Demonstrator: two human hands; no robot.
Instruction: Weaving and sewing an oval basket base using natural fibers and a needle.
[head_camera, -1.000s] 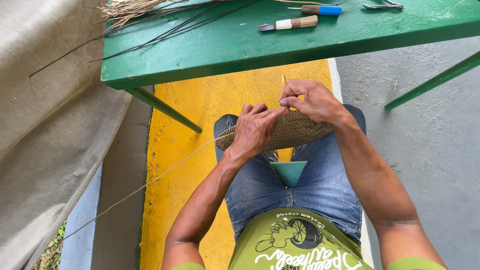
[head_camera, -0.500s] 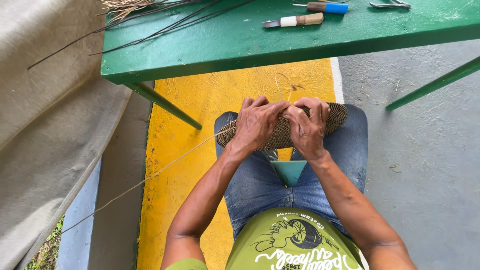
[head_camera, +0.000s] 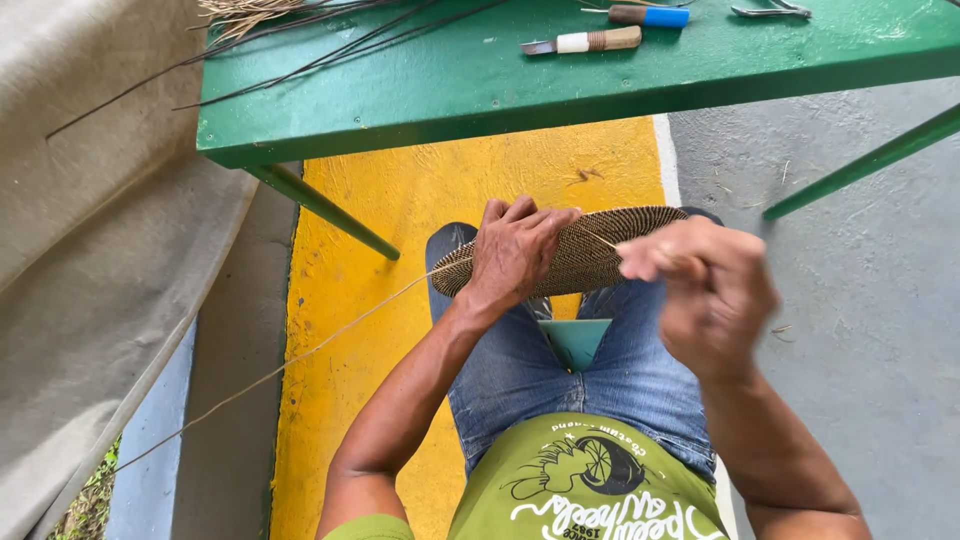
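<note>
Straw-coloured and thin, a long strand (head_camera: 300, 355) trails from the lower left across the yellow floor (head_camera: 370, 260) and runs up to the left end of a woven mat (head_camera: 600, 250) lying on the person's lap. The mat is a flat brown oval seen nearly edge-on, its long axis running left to right across both thighs, tilted a little upward toward the right. The left hand (head_camera: 515, 250) lies over the mat's left half, its grip clenched on the weave with fingers spread over the top. Just right of it the right hand (head_camera: 700, 285) is lifted clear of the mat's right end, blurred, its grip pinched shut on what seems to be a fine strand leading back to the weave; the strand itself is too faint to be sure of. So the mat lies left of and slightly beyond the right hand, and the left hand is the nearer one. Above, a green tabletop (head_camera: 480, 90) carries dark reeds (head_camera: 300, 45) and a knife (head_camera: 585, 42).
</note>
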